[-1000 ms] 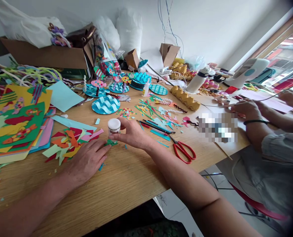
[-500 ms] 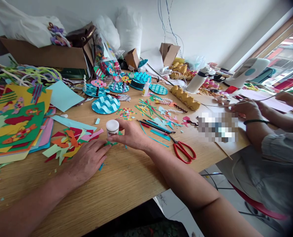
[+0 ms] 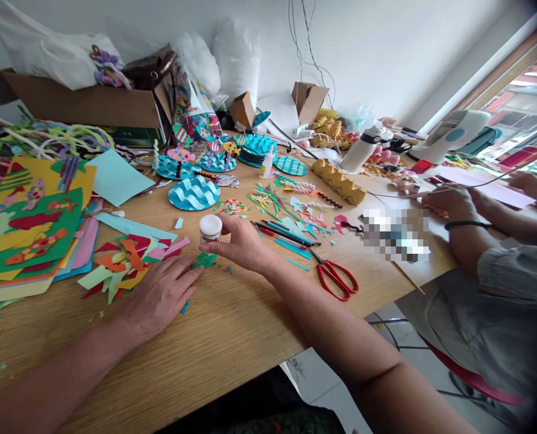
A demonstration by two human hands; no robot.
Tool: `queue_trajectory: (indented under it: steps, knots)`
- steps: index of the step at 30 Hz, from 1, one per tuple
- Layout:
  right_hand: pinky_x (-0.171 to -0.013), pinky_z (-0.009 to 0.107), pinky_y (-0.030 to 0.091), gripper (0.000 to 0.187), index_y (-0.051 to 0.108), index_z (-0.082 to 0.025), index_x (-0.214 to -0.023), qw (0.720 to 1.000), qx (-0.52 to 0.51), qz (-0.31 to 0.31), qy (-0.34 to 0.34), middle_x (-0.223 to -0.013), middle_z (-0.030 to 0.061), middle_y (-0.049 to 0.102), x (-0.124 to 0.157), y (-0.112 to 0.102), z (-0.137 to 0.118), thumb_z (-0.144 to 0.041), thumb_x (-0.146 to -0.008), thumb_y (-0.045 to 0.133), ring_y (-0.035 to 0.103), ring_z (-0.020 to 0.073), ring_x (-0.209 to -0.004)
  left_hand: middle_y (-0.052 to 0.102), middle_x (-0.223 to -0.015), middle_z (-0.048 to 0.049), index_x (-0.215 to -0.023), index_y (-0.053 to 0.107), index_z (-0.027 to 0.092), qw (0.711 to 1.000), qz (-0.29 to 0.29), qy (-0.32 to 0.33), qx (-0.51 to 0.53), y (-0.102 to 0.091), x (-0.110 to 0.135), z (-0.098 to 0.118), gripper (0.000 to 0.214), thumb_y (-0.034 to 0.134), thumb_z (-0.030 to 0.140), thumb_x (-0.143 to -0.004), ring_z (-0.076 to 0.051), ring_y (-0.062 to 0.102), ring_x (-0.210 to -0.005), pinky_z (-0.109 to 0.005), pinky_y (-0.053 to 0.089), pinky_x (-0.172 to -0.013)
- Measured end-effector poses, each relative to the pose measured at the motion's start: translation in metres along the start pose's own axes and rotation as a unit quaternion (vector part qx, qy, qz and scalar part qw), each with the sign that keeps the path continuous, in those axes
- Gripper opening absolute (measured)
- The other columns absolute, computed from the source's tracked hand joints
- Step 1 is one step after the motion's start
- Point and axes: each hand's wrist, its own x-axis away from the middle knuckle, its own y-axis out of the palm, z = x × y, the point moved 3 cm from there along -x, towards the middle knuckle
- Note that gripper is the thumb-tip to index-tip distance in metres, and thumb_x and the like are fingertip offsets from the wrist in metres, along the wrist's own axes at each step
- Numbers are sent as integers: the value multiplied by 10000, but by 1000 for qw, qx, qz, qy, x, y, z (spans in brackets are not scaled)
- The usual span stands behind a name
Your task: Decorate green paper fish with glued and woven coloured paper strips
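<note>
My left hand (image 3: 160, 293) lies flat on the wooden table (image 3: 232, 337), fingers stretched out, its fingertips pressing a small green paper cutout (image 3: 204, 260). My right hand (image 3: 241, 241) is curled around a small jar with a white lid (image 3: 210, 228), holding it just above the cutout. A pile of coloured paper scraps (image 3: 123, 265) lies just left of both hands.
Red-handled scissors (image 3: 336, 277) and pencils (image 3: 281, 232) lie right of my right hand. Stacked coloured sheets (image 3: 28, 235) fill the left. Blue wavy paper discs (image 3: 193, 191), a cardboard box (image 3: 82, 102) and a glue bottle (image 3: 267, 163) stand behind. Another person's hands (image 3: 453, 202) work at the right.
My right hand has shifted the jar slightly, from tilted left back to the right. The green cutout now shows more under my left fingertips.
</note>
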Motion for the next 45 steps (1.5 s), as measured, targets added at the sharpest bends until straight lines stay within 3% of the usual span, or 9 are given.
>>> queue_trajectory:
  steps: [15,21,26,31,45]
  knots:
    - [-685,230,409,257,576,-154,-927,998,-37,-31,-48,-849,19,617,-2,10,0,-319,-742,645,562,124,-772,637,-1020,-122,-1022,628,127,999,25,24,-27,0,-1,1,339,327,215,-892,-258,569,-972,-421,484,-822]
    - [-653,228,391,276,582,-147,-874,1000,2,-7,-14,-788,8,613,-3,6,0,-350,-712,673,556,127,-741,637,-1014,-126,-1027,628,120,999,24,24,-26,-2,-1,2,343,326,213,-893,-261,569,-967,-405,498,-776]
    - [-652,220,395,239,575,-153,-875,999,-28,-28,-36,-809,8,610,-3,9,0,-334,-736,647,555,118,-744,643,-1005,-129,-1013,636,120,999,27,20,-25,-2,-1,2,357,314,215,-894,-259,575,-954,-419,494,-798]
    - [-631,217,378,252,587,-154,-869,1000,-3,9,-16,-778,-1,611,-3,3,-1,-330,-710,673,548,118,-720,634,-1037,-135,-1010,638,125,999,19,21,-37,-2,-2,2,339,333,211,-891,-265,567,-978,-421,497,-793]
    - [-639,224,386,288,587,-170,-919,1000,6,8,-3,-819,6,627,-2,-4,8,-373,-726,653,551,123,-730,638,-987,-107,-999,633,134,999,29,27,-33,-3,-2,2,312,352,189,-877,-248,566,-934,-386,497,-769]
